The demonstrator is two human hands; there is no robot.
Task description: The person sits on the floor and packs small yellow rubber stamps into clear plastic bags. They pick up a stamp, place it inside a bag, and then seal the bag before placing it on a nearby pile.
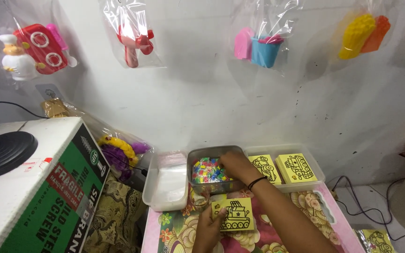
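While the left hand (207, 229) pinches a yellow card (234, 214) printed with a black line drawing, holding it flat just above the flowered table (174, 229), the right hand (236, 165) reaches into a grey tub of small colourful pieces (208, 169) behind it, fingers curled down among them; whether they have closed on anything I cannot tell. A steady card kept close to the tub would seem the sound way to work here, with the right hand lifting out only a little so nothing spills over the rim.

Far left stands a white and green cardboard box (48, 187) with a black lamp base (1, 152) on top. Beside the tub sits a clear container of white sheets (167, 180), near enough to catch a stray elbow. To the right, a clear tray (315, 161) holds two stacks of similar yellow cards (282, 167). Bagged plastic toys (132, 33) hang on the wall above, well apart from the work.
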